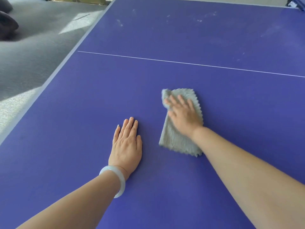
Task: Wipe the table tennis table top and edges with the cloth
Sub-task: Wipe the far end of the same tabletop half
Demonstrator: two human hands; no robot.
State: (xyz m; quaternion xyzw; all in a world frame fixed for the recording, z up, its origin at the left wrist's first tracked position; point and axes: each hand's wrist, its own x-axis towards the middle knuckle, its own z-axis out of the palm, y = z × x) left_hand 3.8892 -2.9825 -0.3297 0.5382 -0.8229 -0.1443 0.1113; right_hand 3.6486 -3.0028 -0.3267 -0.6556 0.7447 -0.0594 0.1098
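The blue table tennis table top [165, 38] fills most of the view, with a thin white line running across it. A folded grey cloth [178, 139] lies flat on the near half. My right hand [183, 114] presses on the cloth with straight, spread fingers; the hand and the cloth's far corner look blurred. My left hand [127, 142] rests flat on the bare table surface to the left of the cloth, fingers together, with a pale bangle on the wrist. Whitish dust smudges [206, 17] show on the far half.
The table's pale left edge [54, 75] runs diagonally from the near left to the far top. Beyond it lies grey carpet [33, 47] with sunlit patches. A dark rounded object [7, 25] sits on the floor at the far left. A dark blue item [295, 3] shows at the top right corner.
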